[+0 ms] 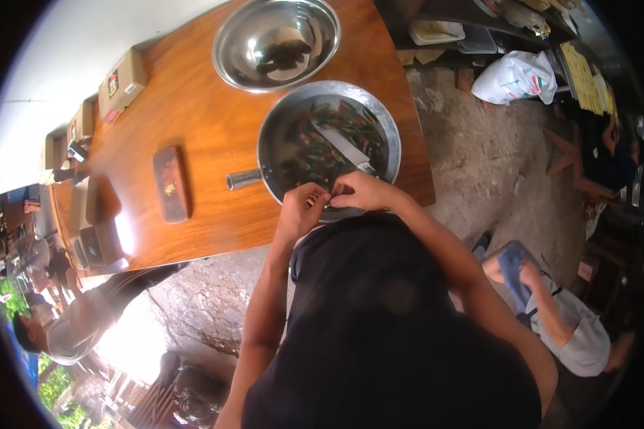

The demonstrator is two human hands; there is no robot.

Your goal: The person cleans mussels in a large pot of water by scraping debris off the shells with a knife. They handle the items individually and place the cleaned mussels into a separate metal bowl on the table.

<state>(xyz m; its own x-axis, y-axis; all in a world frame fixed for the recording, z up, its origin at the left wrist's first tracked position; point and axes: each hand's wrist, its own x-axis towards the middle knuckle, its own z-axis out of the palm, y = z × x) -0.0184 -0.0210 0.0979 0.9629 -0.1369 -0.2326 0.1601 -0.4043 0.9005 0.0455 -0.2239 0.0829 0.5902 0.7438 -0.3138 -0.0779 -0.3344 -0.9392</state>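
My left hand [305, 208] and my right hand [362, 191] meet above the near rim of a round metal pan [396, 134]. Their fingertips pinch together on a small thing, mostly hidden by the fingers, which I cannot make out. Liquid fills the pan around many green and brown shells that look like mussels [322, 155]. Across the shells lies a knife [343, 145], its broad blade pointing away and to the left. The knife's handle end is close to my right hand. A tubular handle [244, 179] sticks out from the pan's left side.
Beyond the pan, a stainless steel bowl [231, 53] holds dark pieces [283, 55]. A dark reddish block [170, 185] lies on the wooden table [220, 220]. Cardboard boxes [122, 86] line the table's far left. One person [80, 322] is at left, another [563, 322] at right.
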